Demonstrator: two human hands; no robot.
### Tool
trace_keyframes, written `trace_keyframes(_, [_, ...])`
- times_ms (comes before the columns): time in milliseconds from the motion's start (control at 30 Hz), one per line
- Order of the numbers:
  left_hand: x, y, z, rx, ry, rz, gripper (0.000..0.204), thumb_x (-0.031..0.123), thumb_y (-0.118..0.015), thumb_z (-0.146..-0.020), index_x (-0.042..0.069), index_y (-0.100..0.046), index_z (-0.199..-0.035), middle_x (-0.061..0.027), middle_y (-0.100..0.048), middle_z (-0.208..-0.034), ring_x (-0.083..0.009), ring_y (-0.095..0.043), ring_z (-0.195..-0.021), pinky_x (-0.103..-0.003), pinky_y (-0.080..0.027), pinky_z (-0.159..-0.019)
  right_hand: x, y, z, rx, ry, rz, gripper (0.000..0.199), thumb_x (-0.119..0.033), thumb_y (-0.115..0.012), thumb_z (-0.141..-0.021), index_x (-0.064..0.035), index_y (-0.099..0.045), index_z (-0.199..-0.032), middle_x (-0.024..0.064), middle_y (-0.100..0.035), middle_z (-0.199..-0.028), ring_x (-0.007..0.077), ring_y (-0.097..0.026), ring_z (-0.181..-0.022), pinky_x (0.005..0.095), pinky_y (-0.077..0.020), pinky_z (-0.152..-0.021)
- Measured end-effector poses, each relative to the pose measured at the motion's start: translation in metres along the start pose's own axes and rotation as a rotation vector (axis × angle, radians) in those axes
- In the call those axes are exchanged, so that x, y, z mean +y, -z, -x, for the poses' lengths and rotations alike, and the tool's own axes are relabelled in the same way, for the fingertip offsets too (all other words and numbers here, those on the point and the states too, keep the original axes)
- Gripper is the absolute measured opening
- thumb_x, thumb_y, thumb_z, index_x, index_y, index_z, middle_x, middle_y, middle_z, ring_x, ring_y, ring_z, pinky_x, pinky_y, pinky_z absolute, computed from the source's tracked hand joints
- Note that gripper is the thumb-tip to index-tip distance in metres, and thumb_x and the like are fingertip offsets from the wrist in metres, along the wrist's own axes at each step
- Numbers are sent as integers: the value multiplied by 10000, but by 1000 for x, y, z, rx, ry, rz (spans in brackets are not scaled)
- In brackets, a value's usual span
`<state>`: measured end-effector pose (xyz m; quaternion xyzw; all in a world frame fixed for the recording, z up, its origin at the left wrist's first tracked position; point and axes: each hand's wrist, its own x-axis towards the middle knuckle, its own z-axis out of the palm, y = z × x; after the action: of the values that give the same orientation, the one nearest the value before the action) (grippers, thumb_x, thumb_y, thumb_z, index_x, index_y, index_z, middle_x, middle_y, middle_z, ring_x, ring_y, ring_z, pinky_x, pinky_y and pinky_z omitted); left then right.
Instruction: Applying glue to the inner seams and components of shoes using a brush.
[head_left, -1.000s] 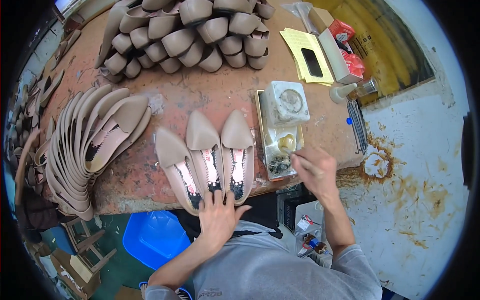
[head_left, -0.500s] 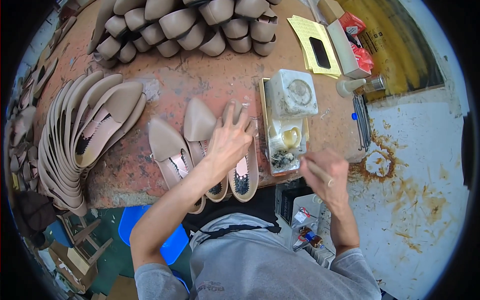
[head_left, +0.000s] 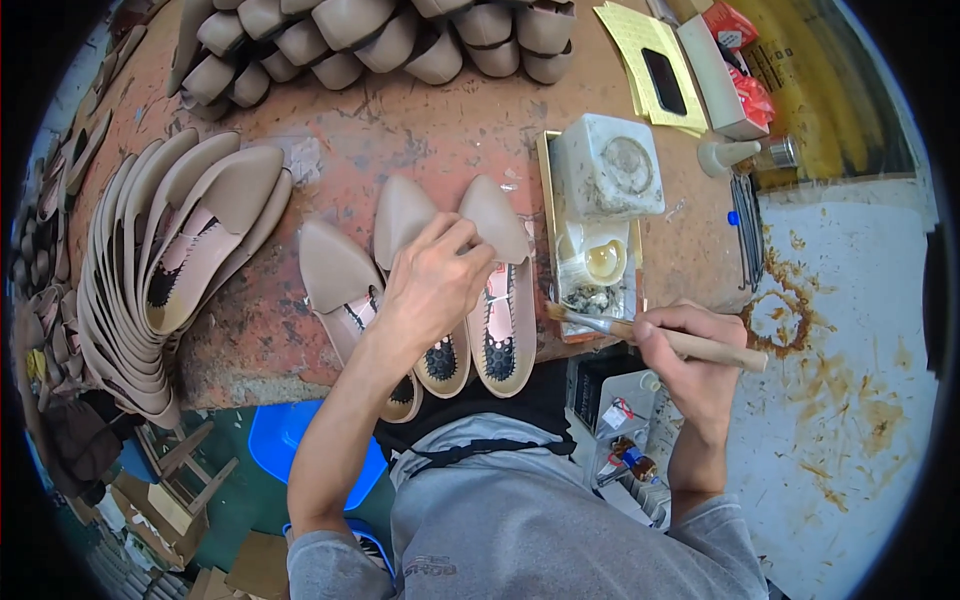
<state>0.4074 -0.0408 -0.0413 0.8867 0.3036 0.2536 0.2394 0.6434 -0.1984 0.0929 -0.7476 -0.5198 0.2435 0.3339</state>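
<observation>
Shoe uppers, three beige pointed ones, lie side by side at the centre of the frame on the worn reddish workbench (head_left: 420, 130), toes pointing toward the top. The left hand (head_left: 435, 285) rests palm-down over the middle shoe upper (head_left: 405, 215), fingers curled around its edge and touching the right shoe upper (head_left: 500, 290) as well; whether it truly grips or only presses is not clear. The left shoe upper (head_left: 335, 275) lies just beside the forearm, untouched.

The right hand (head_left: 690, 345), at centre right of the frame, is closed around the wooden handle of a brush (head_left: 650, 335), held like a pen, with the bristles pointing left toward the near end of a narrow tray (head_left: 548, 200). In that tray sit a grimy white glue pot (head_left: 608, 165) and a small dish of yellowish glue (head_left: 605, 262).

At the left of the frame a fanned stack of beige uppers (head_left: 170, 260) leans on the bench. Along the top edge more finished uppers stand in a heap (head_left: 370, 35). In the upper right lie a yellow sheet (head_left: 650, 55) and a small box (head_left: 715, 65).
</observation>
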Motion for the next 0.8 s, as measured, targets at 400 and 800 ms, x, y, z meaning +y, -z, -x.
trace_keyframes(400, [1, -5, -1, 25, -14, -3, 159, 96, -848, -862, 45, -819, -1010, -115, -713, -1042, -323, -703, -1102, -440, -597, -912, 30, -75, -12, -448, 311, -20, 127, -130, -829, -880, -15, -832, -933, 111, -786, -812, 307, -725, -717, 414, -595, -713])
trace_keyframes(800, [0, -5, 0, 13, -8, -18, 165, 80, -839, -869, 38, -815, -1027, -113, -718, -1040, -308, -707, -1075, -436, -599, -886, 44, -83, -17, -372, 603, 151, 237, -46, -877, -798, -3, -808, -1020, 132, -794, -1072, 279, -738, -816, 380, -591, -686])
